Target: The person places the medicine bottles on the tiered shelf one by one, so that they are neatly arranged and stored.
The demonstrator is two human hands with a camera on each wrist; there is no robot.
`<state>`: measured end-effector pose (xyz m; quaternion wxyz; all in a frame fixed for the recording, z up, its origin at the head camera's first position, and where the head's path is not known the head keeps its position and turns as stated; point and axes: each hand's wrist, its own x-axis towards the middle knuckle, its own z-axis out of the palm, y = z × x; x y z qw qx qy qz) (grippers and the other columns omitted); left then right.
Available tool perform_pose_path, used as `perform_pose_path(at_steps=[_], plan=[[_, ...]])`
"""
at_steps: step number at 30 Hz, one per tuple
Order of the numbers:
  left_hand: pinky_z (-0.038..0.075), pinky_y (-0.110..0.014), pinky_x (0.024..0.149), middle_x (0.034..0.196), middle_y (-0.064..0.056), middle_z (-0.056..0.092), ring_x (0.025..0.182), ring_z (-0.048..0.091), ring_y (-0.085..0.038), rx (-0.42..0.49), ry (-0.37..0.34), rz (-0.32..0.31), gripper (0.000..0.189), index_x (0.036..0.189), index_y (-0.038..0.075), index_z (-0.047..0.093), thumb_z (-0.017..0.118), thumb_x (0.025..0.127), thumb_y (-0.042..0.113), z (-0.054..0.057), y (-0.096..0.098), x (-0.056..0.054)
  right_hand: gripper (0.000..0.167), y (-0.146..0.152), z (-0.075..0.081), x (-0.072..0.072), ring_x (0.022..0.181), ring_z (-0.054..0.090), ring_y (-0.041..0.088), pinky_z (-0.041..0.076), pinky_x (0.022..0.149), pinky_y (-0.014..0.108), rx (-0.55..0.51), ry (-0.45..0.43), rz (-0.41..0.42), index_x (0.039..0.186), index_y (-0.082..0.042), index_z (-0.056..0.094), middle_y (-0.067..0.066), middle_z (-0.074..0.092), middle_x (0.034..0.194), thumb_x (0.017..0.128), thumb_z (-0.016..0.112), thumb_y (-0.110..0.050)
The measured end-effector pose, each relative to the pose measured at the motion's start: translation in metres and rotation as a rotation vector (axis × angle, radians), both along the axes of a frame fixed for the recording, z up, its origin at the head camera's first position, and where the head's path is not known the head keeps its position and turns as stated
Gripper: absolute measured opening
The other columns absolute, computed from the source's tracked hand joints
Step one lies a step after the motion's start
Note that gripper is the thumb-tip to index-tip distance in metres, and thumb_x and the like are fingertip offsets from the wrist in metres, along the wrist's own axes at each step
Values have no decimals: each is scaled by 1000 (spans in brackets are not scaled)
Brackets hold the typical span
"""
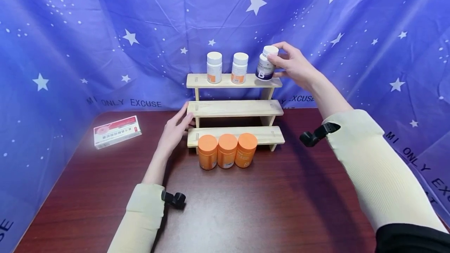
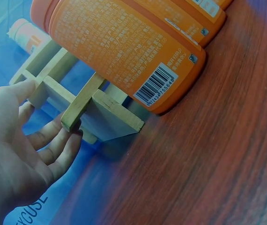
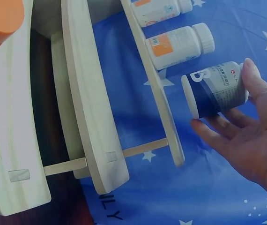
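My right hand (image 1: pixel 293 63) holds a white-capped pill bottle (image 3: pixel 215 89) with a navy band and a letter B, thumb on one side and fingers on the other. It is slightly tilted, just above the right end of the top shelf of a three-step wooden rack (image 1: pixel 235 107). Two white pill bottles with orange labels, a left one (image 1: pixel 214 69) and a middle one (image 1: pixel 240 69), stand upright on that shelf. At the rack's left end, my left hand (image 1: pixel 173 132) touches the shelf ends with loosely bent, spread fingers (image 2: pixel 54 150).
Three orange jars, the left one (image 1: pixel 208 153), the middle one (image 1: pixel 227 152) and the right one (image 1: pixel 246 151), stand side by side before the lowest shelf. A red and white box (image 1: pixel 117 132) lies on the dark wooden table (image 1: pixel 246 210) at left. A blue star-patterned curtain (image 1: pixel 158 22) hangs behind.
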<state>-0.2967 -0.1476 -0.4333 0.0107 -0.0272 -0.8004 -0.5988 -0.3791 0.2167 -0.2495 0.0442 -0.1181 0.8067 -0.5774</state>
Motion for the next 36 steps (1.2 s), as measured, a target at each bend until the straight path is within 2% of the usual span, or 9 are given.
perform_pose_path(at_steps=[9,16,19,23,26,32,34,36], plan=[[60,-49,95,123,-18,72,110,67,-30,-2,13,-4,68,160,41,31,53,100,64,-1,-1,0,29,-7,-11,-14,122,59,19,52,99,38,65,22,-16,131,-27,53,-1,59,127,104,58,-36],[60,-47,93,121,-18,73,110,68,-29,-17,18,-9,64,158,48,31,52,100,65,-2,-2,-1,28,-8,-23,-18,125,54,19,53,93,29,93,26,-44,132,-25,51,4,57,132,105,57,-33],[60,-45,92,119,-17,74,109,68,-28,-24,16,-3,64,158,48,31,52,100,65,-2,-1,-2,31,-8,-25,-18,127,52,19,52,96,30,95,36,-51,134,-24,50,8,56,136,106,56,-33],[60,-45,91,117,-17,74,108,68,-28,-18,18,1,66,160,43,32,53,100,63,-1,-1,-1,39,-10,-26,-16,133,50,22,48,113,43,82,19,-60,142,-22,46,13,51,145,106,55,-33],[60,-45,91,116,-17,74,108,68,-28,-13,19,-2,66,160,43,32,53,101,63,-1,-1,-1,47,-11,-27,-16,139,47,26,42,121,49,74,-2,-63,149,-19,41,16,47,150,107,53,-34],[61,-40,89,119,-18,74,109,69,-29,-14,23,-11,66,160,43,31,52,101,63,-1,-1,-1,59,-11,-26,-11,142,46,29,42,121,50,54,18,-81,159,-19,31,18,42,153,106,54,-35],[61,-38,88,121,-19,73,109,68,-29,-16,21,-14,66,160,44,31,52,101,63,-2,-1,-2,62,-10,-27,-5,142,46,29,44,119,51,49,58,-102,160,-20,31,18,42,154,105,56,-35],[61,-38,89,121,-19,73,110,68,-29,-18,19,-16,65,159,45,30,52,101,63,-2,-1,-2,63,-8,-29,2,139,50,30,47,116,49,68,136,-156,158,-19,34,19,46,152,104,60,-36]])
